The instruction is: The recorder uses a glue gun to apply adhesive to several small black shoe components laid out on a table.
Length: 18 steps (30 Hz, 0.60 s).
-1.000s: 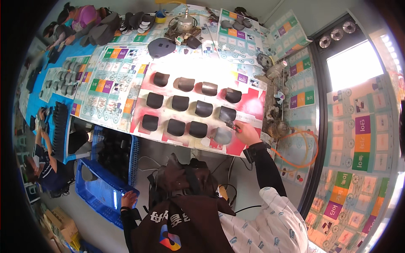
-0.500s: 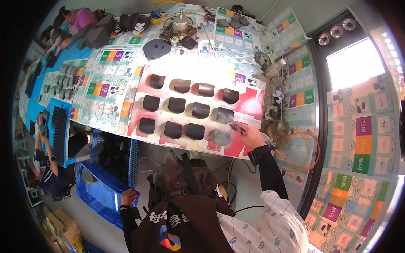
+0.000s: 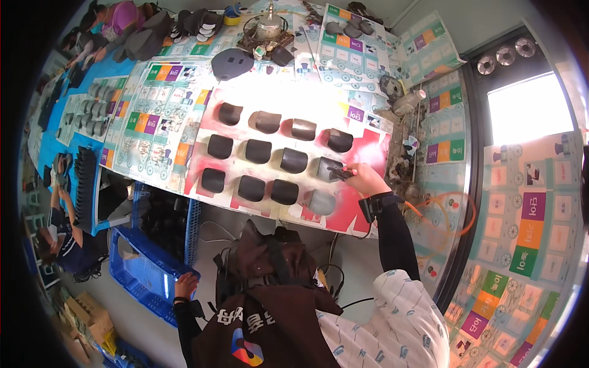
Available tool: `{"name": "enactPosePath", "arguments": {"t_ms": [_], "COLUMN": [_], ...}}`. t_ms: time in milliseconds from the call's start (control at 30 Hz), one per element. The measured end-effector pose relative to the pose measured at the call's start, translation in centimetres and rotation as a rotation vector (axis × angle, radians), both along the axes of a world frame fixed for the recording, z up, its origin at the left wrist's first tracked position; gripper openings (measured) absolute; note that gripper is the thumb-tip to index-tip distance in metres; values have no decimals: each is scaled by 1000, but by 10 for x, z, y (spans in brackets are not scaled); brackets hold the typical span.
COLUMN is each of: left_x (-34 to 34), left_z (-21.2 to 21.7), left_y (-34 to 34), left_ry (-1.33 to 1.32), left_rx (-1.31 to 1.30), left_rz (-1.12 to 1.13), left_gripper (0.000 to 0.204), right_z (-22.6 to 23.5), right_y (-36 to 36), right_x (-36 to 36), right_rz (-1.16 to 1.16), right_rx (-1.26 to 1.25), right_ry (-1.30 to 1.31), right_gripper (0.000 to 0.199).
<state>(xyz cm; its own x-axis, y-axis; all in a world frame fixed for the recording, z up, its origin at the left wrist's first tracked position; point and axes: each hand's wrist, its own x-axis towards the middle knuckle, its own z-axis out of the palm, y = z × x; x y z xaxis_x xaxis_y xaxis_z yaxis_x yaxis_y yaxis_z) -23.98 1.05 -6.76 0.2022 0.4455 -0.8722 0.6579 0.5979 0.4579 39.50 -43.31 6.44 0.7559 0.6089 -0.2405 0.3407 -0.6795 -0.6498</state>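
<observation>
My right hand [image 3: 367,179] grips a small spray tool [image 3: 340,173] with a reddish tip, pointed left at the right-most dark curved piece [image 3: 327,167] in the middle row. Three rows of dark curved shoe pieces lie on a pink-stained board [image 3: 368,144]. A grey piece [image 3: 320,202] sits just below the tool at the end of the near row. My left hand [image 3: 186,285] hangs low beside my apron, holding nothing, at the edge of a blue crate [image 3: 147,270].
An orange hose [image 3: 454,211] loops right of the board. More dark pieces and a metal pot [image 3: 269,27] stand at the table's far end. Another person [image 3: 61,239] sits at the left by a blue table. Cardboard boxes [image 3: 83,313] are on the floor.
My right hand with the spray tool has moved up from the grey near-row piece to the middle row's end piece. The left hand has barely moved.
</observation>
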Motion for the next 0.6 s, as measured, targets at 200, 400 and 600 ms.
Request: {"name": "enactPosePath", "arguments": {"t_ms": [200,400,600], "left_x": [-6,-1,26], "left_z": [1,14,27], "left_y": [-14,-33,-40], "left_ry": [40,141,167], "left_rx": [-13,1,5], "left_rz": [44,77,9], "left_gripper": [34,36,34], "right_z": [2,0,-27], "right_y": [18,33,39], "right_x": [46,101,136], "right_rz": [-1,-119,-147], "right_rx": [-78,-356,-356], "right_ry": [89,442,626], "right_gripper": [26,16,6]}}
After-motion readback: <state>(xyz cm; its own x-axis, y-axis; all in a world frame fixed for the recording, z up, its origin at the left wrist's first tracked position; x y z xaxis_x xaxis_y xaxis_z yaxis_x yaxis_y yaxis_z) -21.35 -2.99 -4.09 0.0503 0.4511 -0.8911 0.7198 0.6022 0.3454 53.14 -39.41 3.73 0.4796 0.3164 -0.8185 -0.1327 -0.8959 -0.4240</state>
